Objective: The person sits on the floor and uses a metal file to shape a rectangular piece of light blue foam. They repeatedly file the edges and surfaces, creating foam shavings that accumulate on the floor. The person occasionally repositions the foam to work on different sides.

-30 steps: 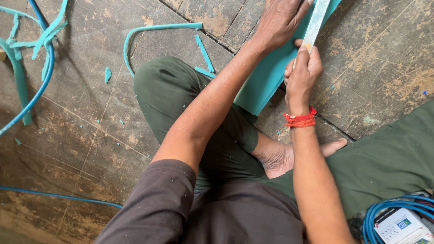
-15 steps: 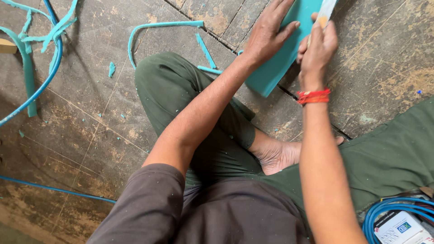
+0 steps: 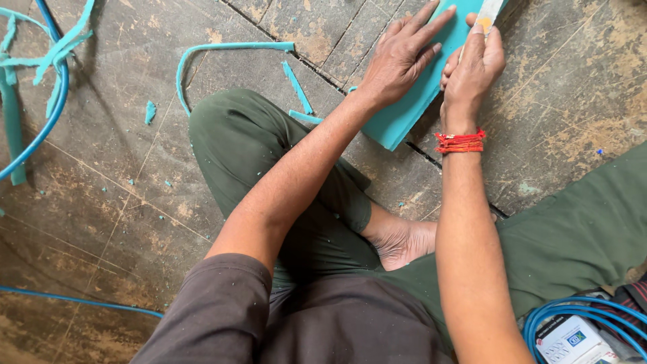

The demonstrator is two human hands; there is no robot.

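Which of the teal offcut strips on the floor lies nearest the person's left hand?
The short straight strip just left of the left hand, beside the knee. The long curved strip and the tangle at the far left lie farther off.

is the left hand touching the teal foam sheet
Touching. The head view shows the left hand lying flat on the teal foam sheet, its fingers spread across the surface with no gap, while the right hand holds a blade.

Floor [image 3: 135, 202]: worn grey-brown slabs, scratched, stained, joints visible running diagonally. Teal offcut strips [image 3: 222, 48] and crumbs scattered far left and centre. Blue hose [image 3: 47, 121] curves at left edge. Even daylight, soft shadows
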